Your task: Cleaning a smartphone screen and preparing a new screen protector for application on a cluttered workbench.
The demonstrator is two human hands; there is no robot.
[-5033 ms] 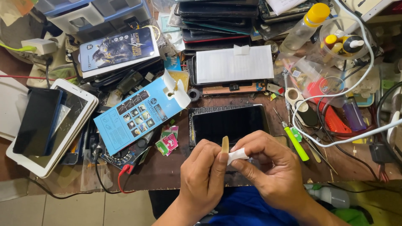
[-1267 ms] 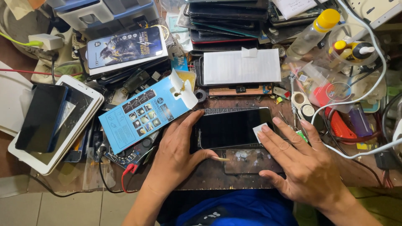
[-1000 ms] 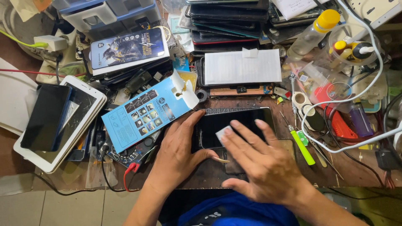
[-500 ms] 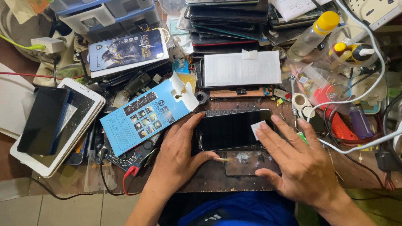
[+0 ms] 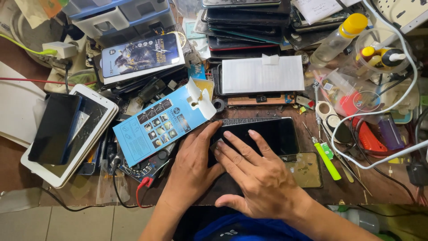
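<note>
Black glossy flat phone (image 5: 272, 136) lies long axis L-R; right hand (image 5: 258, 178) fingers flat, pressing its left end; left hand (image 5: 191, 163) splayed, steadying edge.

Both the left hand (image 5: 191, 167) and right hand (image 5: 261, 178) press flat on a black glossy rectangular phone (image 5: 272, 134), a light-blue cardboard package (image 5: 156, 125) lying just left of them.

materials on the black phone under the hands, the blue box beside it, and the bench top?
Black phone: glossy face, likely glass; it shows a soft sheen.
Blue box: printed card, matte; a folded white hang tab sticks up.
Bench top: looks like dark worn wood, dull and stained, though I can't be sure.
</note>
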